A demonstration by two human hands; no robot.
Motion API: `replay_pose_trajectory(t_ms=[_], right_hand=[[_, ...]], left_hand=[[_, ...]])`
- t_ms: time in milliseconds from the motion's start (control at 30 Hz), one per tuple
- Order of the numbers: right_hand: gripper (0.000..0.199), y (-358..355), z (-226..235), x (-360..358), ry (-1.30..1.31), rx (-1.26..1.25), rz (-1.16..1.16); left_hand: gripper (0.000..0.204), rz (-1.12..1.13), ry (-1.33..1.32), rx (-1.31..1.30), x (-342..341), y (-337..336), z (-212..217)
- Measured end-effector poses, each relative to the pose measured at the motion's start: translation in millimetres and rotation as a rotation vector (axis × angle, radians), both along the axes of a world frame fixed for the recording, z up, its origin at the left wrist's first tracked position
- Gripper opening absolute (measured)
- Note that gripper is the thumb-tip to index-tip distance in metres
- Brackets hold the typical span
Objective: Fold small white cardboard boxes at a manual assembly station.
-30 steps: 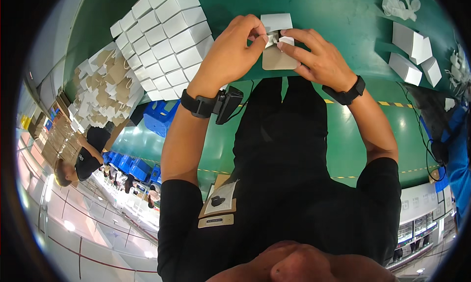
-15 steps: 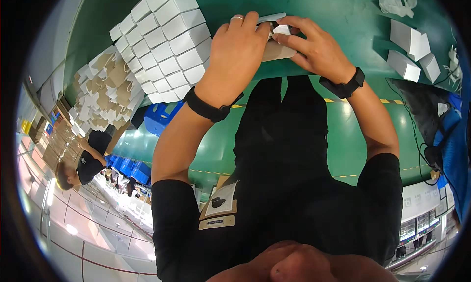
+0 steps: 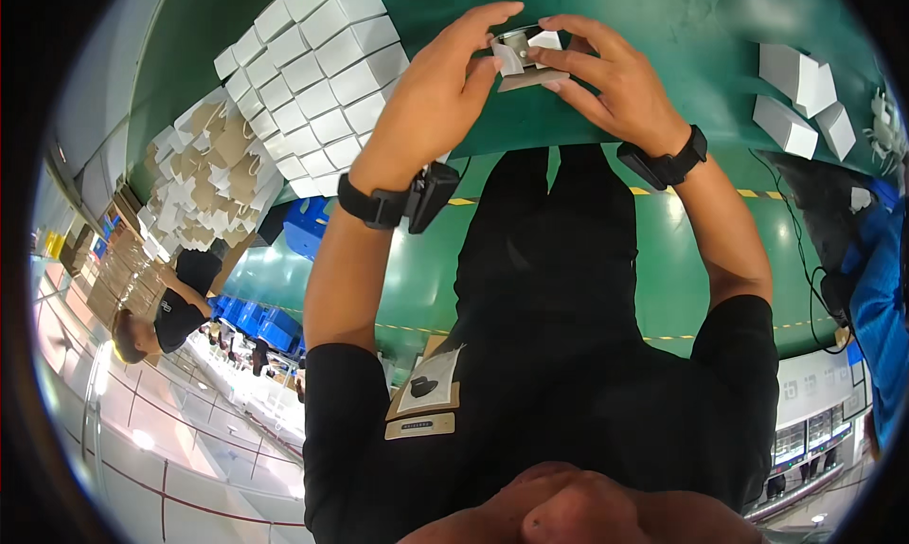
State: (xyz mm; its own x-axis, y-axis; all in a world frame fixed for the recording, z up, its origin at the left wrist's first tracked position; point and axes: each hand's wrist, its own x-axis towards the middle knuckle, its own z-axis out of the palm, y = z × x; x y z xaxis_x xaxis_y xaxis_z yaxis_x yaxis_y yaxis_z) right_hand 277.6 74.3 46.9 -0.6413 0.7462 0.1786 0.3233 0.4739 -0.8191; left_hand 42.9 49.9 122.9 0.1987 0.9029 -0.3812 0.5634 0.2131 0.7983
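A small white carton (image 3: 514,78) with raised flaps and a brownish front panel sits between my hands over the green tabletop. Something metallic or shiny shows inside it; its kind is too small to make out. My right hand (image 3: 620,85) grips the carton from the right, fingers over the right flap and thumb at the front panel. On the other side, my left hand (image 3: 440,89) has its index finger stretched out and its thumb apart, close against the left flap. Both wrists wear black bands.
Stacked white boxes (image 3: 327,71) stand left, beside a heap of white and brown folded cartons (image 3: 208,170). Several loose white boxes (image 3: 786,123) lie at right on the green table (image 3: 653,14). A blue stool (image 3: 305,227) is below the table edge. Another person (image 3: 175,307) works at far left.
My left hand has spread its fingers and drawn back leftward from the carton, uncovering its left flap and inside. The right hand stays on the carton, with its fingers slightly shifted.
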Motion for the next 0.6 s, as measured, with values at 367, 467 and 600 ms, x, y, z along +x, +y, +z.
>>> replay_pose_trajectory(t_ms=[367,467,600], right_hand=[[0.028,-6.3,-0.5,-26.9,0.167,-0.338,-0.294],[0.029,-1.3,-2.0,-26.0,0.117,-0.16,-0.181],[0.028,1.7,-6.8,-14.7,0.072,-0.111,-0.11]], left_hand=[[0.032,0.451,-0.104,0.149,40.4,-37.4,-40.1],[0.026,0.735,-0.257,0.284,50.9,-44.0,-40.6],[0.022,0.507,-0.106,0.35,44.2,-48.4,-48.9]])
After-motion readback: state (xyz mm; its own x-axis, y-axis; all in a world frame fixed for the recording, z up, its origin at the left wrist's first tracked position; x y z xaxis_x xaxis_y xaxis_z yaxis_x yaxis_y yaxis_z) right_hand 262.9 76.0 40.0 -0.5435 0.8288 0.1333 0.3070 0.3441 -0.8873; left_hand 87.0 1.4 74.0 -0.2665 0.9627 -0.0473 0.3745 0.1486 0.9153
